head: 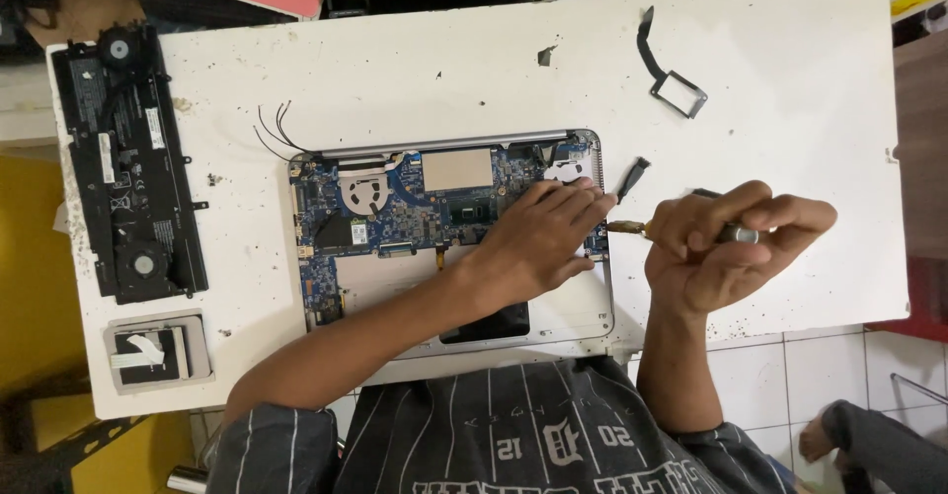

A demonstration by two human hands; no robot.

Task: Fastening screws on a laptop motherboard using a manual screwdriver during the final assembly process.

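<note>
An opened silver laptop base [553, 321] lies in the middle of the white table [395, 70], its blue circuit board [415, 208] and round fan [365, 196] exposed. My left hand [538, 237] rests flat on the right part of the board, fingers pointing toward the right edge. My right hand [731, 242] is closed around a screwdriver [632, 227] held sideways, its tip pointing left at the laptop's right edge near my left fingertips.
A long black battery pack with two small fans [128, 158] lies at the table's left edge, a small grey drive [158, 353] below it. A black ribbon cable with a frame [671, 84] sits upper right, a small black part [633, 173] beside the laptop. Thin black wires [276, 129] stick out upper left.
</note>
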